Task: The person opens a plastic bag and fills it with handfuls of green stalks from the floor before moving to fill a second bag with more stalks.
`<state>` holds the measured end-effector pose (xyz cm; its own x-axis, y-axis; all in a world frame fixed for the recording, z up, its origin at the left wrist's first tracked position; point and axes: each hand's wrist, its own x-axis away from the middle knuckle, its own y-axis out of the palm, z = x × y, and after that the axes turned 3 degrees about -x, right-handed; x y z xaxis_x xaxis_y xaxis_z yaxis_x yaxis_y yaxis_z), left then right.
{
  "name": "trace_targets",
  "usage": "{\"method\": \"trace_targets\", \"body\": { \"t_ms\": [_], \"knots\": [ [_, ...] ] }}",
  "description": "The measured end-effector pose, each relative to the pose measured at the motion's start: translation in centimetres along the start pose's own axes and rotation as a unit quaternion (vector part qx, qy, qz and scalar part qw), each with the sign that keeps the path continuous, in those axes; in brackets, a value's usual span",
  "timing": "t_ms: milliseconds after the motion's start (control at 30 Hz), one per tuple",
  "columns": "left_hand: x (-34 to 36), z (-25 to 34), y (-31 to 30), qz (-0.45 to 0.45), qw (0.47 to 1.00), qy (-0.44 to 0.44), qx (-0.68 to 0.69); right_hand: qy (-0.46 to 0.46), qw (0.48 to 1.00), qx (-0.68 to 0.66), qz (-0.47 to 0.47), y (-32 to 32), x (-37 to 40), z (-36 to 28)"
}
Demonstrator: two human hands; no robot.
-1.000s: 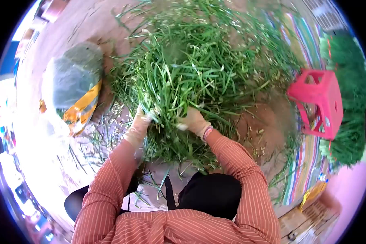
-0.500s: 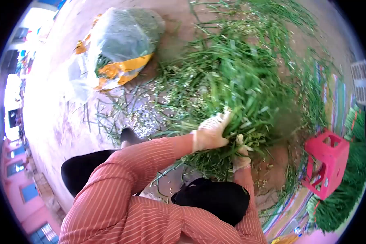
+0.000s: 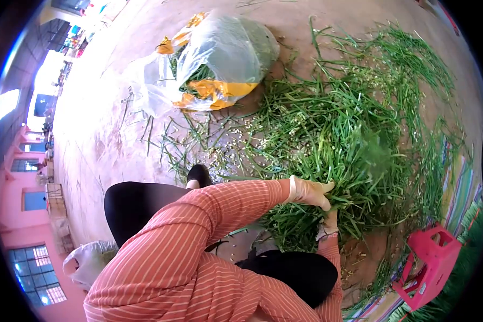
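Observation:
A big loose heap of long green leafy stalks (image 3: 354, 145) covers the ground in front of me. My left hand (image 3: 309, 193), in a pale glove, reaches in from the left at the heap's near edge, thumb and fingers round some stalks. Just below and to its right, my right hand (image 3: 328, 222), also gloved, grips stalks at the same edge; leaves partly hide its fingers. The two hands are close together. Small pale cut bits lie scattered among the stalks.
A clear plastic bag with orange bands (image 3: 225, 59), holding greens, lies beyond the heap on the left. A pink stool (image 3: 432, 257) stands at the right by a striped mat (image 3: 461, 188). A whitish sack (image 3: 88, 263) sits at the lower left.
The view has shifted, so the bag, heap and stool appear elsewhere in the picture. The stalks at my hands, raised and blurred before, now lie lower on the heap.

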<state>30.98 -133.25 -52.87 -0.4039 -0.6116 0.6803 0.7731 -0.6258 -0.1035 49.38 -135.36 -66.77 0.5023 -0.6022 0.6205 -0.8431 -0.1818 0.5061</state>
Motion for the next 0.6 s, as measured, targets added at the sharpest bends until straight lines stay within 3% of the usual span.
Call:
{"method": "trace_targets", "body": {
  "t_ms": [133,167,300,333,400,500,533,600],
  "knots": [
    [3.2,2.5,-1.7,-0.029,0.999,0.008,-0.026,0.031,0.999,-0.033,-0.022,2.5,1.0,-2.1],
    [4.6,4.1,-2.8,-0.052,0.994,0.001,-0.092,0.042,0.998,-0.044,-0.033,3.3,1.6,-2.8],
    [9.4,4.1,-4.3,0.229,0.943,0.167,-0.176,0.093,0.989,-0.087,-0.074,6.8,4.4,-6.2],
    [10.7,3.4,-5.2,0.318,0.910,0.194,-0.184,0.104,0.987,-0.097,-0.079,7.8,5.3,-7.3],
    [15.3,2.9,-9.0,0.489,0.808,0.159,-0.289,0.108,0.984,-0.124,-0.066,12.1,8.4,-10.6],
    [20.3,-0.3,-15.0,0.681,0.658,0.048,-0.318,0.123,0.982,-0.116,-0.084,8.9,8.2,-12.6],
    [21.2,-2.0,-16.4,0.731,0.603,-0.004,-0.319,0.104,0.988,-0.096,-0.069,9.4,8.4,-13.2],
    [23.3,-4.8,-19.4,0.742,0.576,-0.110,-0.326,0.076,0.994,-0.068,-0.042,9.4,8.7,-14.3]
  ]
}}
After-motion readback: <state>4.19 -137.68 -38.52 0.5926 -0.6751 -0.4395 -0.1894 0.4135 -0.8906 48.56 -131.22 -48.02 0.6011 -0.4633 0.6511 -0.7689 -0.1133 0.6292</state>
